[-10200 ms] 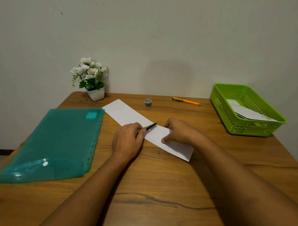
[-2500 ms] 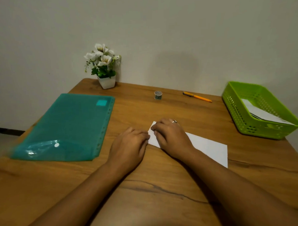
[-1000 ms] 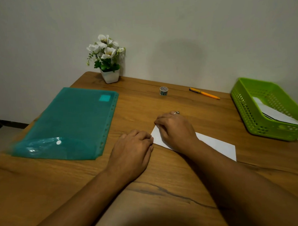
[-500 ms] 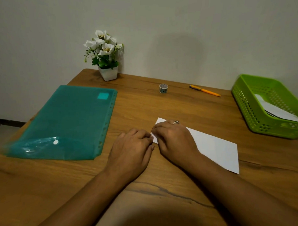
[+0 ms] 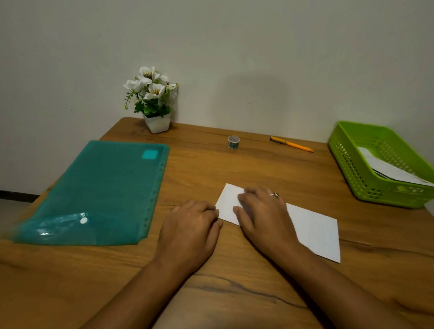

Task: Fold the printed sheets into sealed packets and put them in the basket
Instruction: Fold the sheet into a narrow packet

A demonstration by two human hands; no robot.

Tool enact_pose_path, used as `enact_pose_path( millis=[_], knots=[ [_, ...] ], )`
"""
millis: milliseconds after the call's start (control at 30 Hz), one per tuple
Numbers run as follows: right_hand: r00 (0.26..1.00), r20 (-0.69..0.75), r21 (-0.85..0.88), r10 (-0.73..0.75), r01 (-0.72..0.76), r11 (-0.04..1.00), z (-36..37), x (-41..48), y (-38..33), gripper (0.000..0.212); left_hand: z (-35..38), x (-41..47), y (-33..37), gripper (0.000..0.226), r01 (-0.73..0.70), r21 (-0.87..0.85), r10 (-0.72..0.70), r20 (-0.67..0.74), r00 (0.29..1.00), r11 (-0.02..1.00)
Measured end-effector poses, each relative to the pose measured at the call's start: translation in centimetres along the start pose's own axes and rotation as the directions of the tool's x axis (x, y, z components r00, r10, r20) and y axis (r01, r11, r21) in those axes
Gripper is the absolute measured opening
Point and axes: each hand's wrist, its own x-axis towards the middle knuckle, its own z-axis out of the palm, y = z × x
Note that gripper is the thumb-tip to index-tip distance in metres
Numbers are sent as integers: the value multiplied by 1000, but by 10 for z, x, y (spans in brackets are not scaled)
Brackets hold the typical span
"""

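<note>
A folded white sheet (image 5: 316,228) lies on the wooden table (image 5: 239,274) in front of me, slanting from upper left to lower right. My right hand (image 5: 260,213), a ring on one finger, presses palm down on the sheet's left half. Beside it, my left hand (image 5: 191,226) rests on the table with bent fingers, its fingertips against the sheet's left edge. Whether it holds anything is hidden. The green basket (image 5: 354,174) stands at the right edge with white folded packets (image 5: 388,169) inside.
A teal plastic sleeve (image 5: 101,190) lies on the left of the table. Along the back are a small pot of white flowers (image 5: 152,100), a small tape roll (image 5: 234,141) and an orange pen (image 5: 292,144). A wall stands just behind the table.
Over ten seconds the long strip was folded shorter and turned. In the last half second my right hand slid slightly right, uncovering the sheet's left corner. My left hand stayed put.
</note>
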Motion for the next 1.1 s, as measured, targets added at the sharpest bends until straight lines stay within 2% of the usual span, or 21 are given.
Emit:
enact_pose_path(
  millis=[100, 267, 400, 467, 567, 667, 867, 1000, 1100],
  knots=[
    [997, -24, -59, 67, -69, 996, -1, 0, 1, 31, -1, 1, 1, 24, 61, -1, -61, -20, 998, 998],
    [995, 43, -19, -85, 85, 996, 7, 24, -15, 33, 4, 16, -2, 48, 119, -145, -128, -59, 990, 982],
    [982, 101, 115, -160, 149, 982, 17, 36, -39, 44, 14, 42, -7, 53, 201, -178, -190, 74, 979, 963],
    [974, 142, 101, -176, 163, 981, 19, 37, -40, 49, 17, 51, -11, 56, 264, -125, -242, 166, 956, 956],
    [960, 259, -26, -103, 114, 993, 18, 36, -20, 61, 21, 57, -12, 60, 237, 91, -252, 259, 932, 967],
    [938, 347, -122, 25, 19, 992, 7, 37, 17, 74, 23, 59, -10, 64, 219, 180, -266, 300, 916, 959],
    [918, 332, -231, 218, -145, 962, -20, 31, 93, 80, 24, 61, -11, 65, 209, 209, -268, 312, 911, 955],
    [925, 312, -224, 219, -152, 963, -19, 28, 103, 79, 25, 61, -9, 66, 228, 201, -281, 303, 911, 953],
    [936, 286, -213, 206, -148, 966, -16, 28, 104, 80, 25, 77, -8, 63, 266, 105, -284, 241, 928, 958]
  ],
)
